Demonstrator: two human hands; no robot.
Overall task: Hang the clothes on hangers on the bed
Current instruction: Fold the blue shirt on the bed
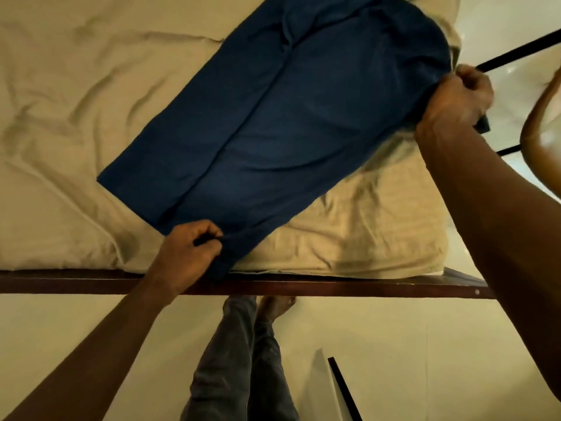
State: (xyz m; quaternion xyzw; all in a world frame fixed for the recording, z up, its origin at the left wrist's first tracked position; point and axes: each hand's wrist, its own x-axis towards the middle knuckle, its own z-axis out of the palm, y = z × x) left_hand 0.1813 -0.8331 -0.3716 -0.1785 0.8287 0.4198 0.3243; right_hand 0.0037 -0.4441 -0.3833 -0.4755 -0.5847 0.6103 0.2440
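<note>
A dark blue garment, folded lengthwise with a crease down its middle, lies spread diagonally across the beige bed sheet. My left hand pinches its near corner at the bed's front edge. My right hand grips its right end, bunched at the bed's right corner. No hanger is clearly in view.
A dark wooden bed rail runs across below the mattress. My legs and bare feet stand on the pale floor. A black metal frame and a curved brown wooden piece sit at the right. A dark strip lies on the floor.
</note>
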